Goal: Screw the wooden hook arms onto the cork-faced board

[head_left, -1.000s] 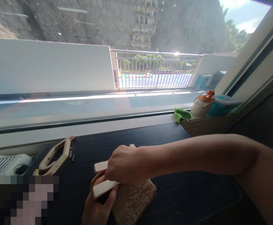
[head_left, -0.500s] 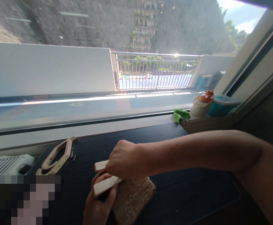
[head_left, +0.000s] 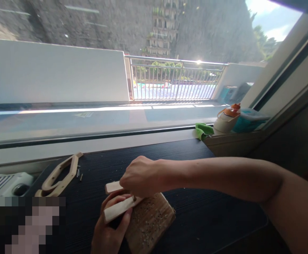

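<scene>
My left hand (head_left: 108,231) grips a pale wooden piece (head_left: 116,209) that rests across a brown wooden block (head_left: 149,221) dotted with chips and small holes. My right hand (head_left: 140,176) is closed in a fist just above that piece; a small dark tip shows under the fingers, but what they hold is hidden. A second arm of the pale piece (head_left: 111,186) juts out to the left behind my right hand. All of this lies on a dark ribbed tabletop (head_left: 196,211).
A hollow wooden frame (head_left: 60,174) with a few loose nails (head_left: 78,174) lies at the left. A white appliance (head_left: 4,183) sits at the far left. On the sill at right are a green cloth (head_left: 203,129), an orange-lidded jug (head_left: 226,120) and a teal box (head_left: 249,120).
My right fist has risen slightly off the pale piece and shifted a little left. My left hand keeps its grip.
</scene>
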### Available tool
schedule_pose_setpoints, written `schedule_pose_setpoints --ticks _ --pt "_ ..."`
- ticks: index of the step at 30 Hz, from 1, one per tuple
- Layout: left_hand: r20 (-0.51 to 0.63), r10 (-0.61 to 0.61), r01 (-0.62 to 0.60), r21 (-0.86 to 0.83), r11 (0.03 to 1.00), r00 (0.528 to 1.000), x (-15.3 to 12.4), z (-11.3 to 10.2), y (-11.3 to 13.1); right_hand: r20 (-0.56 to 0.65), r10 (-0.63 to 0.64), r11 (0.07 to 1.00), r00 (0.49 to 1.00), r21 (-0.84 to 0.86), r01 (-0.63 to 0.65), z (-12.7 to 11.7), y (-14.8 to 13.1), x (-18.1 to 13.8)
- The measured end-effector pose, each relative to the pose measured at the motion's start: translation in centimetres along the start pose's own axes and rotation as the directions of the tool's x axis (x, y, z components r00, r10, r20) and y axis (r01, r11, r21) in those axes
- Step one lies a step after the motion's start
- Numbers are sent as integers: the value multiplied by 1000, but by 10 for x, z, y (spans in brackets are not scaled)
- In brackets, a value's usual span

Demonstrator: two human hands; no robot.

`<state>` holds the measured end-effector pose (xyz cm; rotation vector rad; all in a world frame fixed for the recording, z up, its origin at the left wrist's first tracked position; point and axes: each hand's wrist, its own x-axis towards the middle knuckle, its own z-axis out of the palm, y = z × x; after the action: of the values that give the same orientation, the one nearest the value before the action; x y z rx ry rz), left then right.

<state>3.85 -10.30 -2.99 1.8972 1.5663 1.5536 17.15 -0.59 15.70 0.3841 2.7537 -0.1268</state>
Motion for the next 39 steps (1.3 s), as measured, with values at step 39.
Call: schedule_pose_setpoints --ticks 39 --pt "-38 39 -38 37 999 998 -1 0 -3 -56 39 998 998 -46 -42 -9 -12 -6"
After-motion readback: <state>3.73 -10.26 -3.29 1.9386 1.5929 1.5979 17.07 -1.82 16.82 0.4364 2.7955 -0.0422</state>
